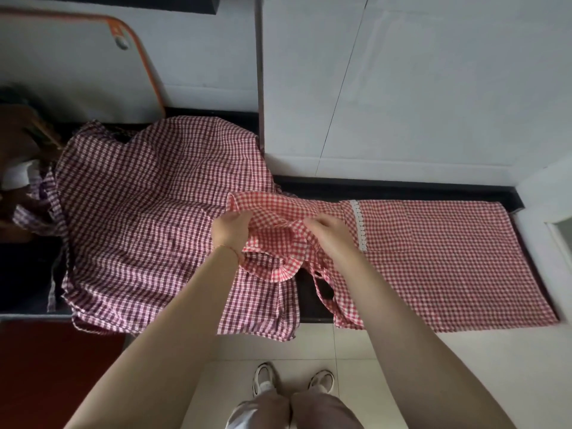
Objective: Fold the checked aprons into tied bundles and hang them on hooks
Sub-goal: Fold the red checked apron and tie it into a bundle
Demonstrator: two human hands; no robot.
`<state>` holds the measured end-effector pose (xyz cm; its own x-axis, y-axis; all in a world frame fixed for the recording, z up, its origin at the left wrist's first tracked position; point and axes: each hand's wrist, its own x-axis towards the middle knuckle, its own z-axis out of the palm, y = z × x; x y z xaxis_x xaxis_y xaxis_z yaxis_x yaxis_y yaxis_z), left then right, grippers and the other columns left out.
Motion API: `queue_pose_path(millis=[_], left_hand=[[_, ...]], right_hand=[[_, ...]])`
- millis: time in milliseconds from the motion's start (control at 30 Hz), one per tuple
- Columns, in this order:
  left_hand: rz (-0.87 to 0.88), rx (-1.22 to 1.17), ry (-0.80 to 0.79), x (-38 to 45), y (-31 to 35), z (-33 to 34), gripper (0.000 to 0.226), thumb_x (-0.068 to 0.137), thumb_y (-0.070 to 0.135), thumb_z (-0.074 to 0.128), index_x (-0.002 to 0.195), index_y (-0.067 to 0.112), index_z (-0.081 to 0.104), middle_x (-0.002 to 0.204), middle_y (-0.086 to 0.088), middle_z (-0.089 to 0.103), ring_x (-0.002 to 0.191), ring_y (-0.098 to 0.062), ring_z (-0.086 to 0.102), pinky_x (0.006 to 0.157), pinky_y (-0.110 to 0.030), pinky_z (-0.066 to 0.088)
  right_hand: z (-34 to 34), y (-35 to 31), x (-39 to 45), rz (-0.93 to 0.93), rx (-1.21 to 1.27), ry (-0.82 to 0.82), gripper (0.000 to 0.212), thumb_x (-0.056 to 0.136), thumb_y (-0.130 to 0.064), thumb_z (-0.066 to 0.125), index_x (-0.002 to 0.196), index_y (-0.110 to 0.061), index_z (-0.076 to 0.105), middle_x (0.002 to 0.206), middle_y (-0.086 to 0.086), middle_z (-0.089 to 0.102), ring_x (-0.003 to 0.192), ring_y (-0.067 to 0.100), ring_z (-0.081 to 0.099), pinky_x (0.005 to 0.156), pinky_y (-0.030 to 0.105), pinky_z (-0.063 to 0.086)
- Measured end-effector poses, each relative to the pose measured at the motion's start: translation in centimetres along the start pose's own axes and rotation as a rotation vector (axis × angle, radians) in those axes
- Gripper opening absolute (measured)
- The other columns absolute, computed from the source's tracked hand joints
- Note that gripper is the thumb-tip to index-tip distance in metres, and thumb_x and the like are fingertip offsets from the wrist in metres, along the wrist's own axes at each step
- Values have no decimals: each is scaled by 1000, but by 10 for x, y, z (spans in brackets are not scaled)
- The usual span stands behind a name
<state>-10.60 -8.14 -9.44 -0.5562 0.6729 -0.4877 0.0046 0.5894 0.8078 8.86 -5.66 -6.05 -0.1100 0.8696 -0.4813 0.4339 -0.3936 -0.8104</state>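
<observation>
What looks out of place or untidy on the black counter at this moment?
The dark checked apron lies in a crumpled heap, its corner hanging over the black counter edge. The red checked apron also overhangs at its near edge, bunched where the left hand and right hand grip it.

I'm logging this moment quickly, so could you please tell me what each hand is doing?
Left hand: grips the bunched red checked apron.
Right hand: pinches the same apron.
</observation>
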Motion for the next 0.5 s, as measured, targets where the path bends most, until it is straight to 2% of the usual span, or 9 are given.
queue_pose_path(millis=[67,100,133,200,233,300,367,433,500], left_hand=[[60,122,68,-2,8,-7,22,93,30,57,82,14,69,80,-4,69,68,-19,61,59,-29,47],[81,158,92,-2,12,-10,17,93,27,56,88,18,70,79,-1,68,64,-17,59,54,-26,44],[101,192,106,-2,15,-11,14,93,24,56,87,22,68,75,1,66,61,-16,55,51,-25,40],[119,259,107,-1,17,-13,18,91,20,55,79,17,67,70,-1,62,63,-19,53,51,-27,39],[122,273,101,-1,19,-14,18,92,20,55,79,16,67,70,-1,62,64,-19,53,53,-29,42],[128,245,85,-3,21,-14,18,95,23,57,100,15,72,71,6,59,62,-14,54,59,-29,49],[131,193,82,-4,17,-13,30,98,26,57,124,14,66,77,9,59,61,-7,52,55,-25,46],[119,172,85,-7,13,-15,36,98,30,57,130,16,62,82,5,64,60,-8,54,50,-24,42],[77,179,49,-6,5,-19,34,94,34,59,122,16,65,85,2,67,60,-11,55,50,-25,40]], right_hand=[[-6,5,-5,-55,-109,-64,18,93,-36,64,95,-19,69,98,3,71,90,16,66,79,31,53],[-9,6,-6,-48,-187,-182,17,92,-34,67,97,-18,70,100,4,71,91,17,67,83,34,54],[-12,5,-8,2,-242,-351,17,91,-31,69,101,-17,70,104,5,71,95,20,68,85,36,56],[-17,1,-13,140,-245,-667,23,93,-21,70,112,-9,67,114,11,71,103,26,70,82,37,59],[-18,-1,-14,172,-214,-700,25,94,-19,69,115,-6,66,114,14,71,101,26,72,77,35,60],[-17,-6,-16,139,-177,-499,20,96,-17,66,113,-6,66,104,14,73,88,25,75,67,31,61],[-13,-5,-13,46,-260,-224,14,98,-17,62,108,-11,67,92,10,74,77,23,75,63,29,61],[-9,1,-10,-55,-381,-67,11,98,-18,59,102,-15,68,88,3,71,77,21,73,66,29,58],[-5,13,-6,-93,-498,45,7,96,-17,60,97,-16,66,90,-3,66,81,19,68,72,31,55]])
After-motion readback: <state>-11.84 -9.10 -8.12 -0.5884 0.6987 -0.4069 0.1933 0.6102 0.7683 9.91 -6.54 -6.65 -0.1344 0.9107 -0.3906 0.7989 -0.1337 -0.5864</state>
